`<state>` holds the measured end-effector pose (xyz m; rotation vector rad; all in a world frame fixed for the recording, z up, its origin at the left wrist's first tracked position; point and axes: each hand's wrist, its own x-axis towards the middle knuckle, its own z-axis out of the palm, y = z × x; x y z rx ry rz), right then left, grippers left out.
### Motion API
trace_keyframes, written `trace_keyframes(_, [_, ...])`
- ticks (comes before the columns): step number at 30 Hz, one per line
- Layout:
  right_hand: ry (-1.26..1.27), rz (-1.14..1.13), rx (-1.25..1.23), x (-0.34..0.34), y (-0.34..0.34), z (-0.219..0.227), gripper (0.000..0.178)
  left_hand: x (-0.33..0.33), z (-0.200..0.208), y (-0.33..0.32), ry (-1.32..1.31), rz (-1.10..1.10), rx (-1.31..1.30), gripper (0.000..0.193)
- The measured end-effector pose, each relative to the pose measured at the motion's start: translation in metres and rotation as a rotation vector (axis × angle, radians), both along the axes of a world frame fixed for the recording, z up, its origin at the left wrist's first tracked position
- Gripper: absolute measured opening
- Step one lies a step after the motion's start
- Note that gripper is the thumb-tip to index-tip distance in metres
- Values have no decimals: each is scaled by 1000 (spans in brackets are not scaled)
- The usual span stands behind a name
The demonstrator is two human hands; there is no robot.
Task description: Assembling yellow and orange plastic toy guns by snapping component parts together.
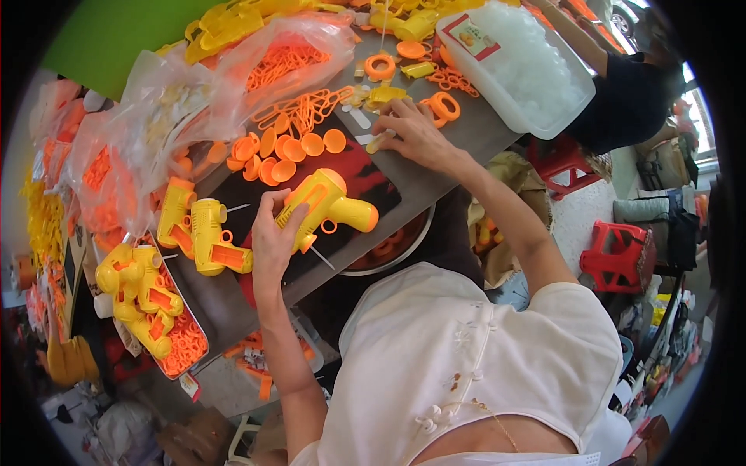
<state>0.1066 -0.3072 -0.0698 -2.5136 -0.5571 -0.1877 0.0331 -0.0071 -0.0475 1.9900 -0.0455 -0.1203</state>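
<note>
My left hand (270,237) is closed around a yellow toy gun (353,211) with orange trim, held tilted over the table's near edge. A thin pale rod (322,259) sticks out beneath it. Farther right, my right hand (420,138) reaches low over the table, its fingertips pinching a small pale yellowish piece (378,143) whose kind I cannot make out. White flat strips (358,119) and a yellow part (386,95) lie close to those fingers. Left of my left hand, two more yellow toy guns (208,233) rest on the table. Orange round cups (284,149) are heaped beyond it.
A white tub (544,116) stands at the far right, near another person (633,101). Plastic bags (299,39) of orange parts line the far side. Several toy guns sit on a tray (203,353) of orange pieces at left. Red stools (618,258) stand to the right.
</note>
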Motion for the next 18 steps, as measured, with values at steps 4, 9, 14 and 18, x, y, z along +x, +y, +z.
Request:
trace_keyframes(4, [28,225,-86,15,5,4,19,1,1,-1,2,-10,10,38])
trace_keyframes(9, [182,336,-187,33,8,13,18,0,-3,2,1,-5,-3,40])
trace_keyframes(14, [371,139,596,33,-4,-7,17,8,3,-8,-35,-69,7,42])
trace_keyframes(18, [311,-35,594,26,-6,-9,19,6,8,-18,-107,-22,105,43])
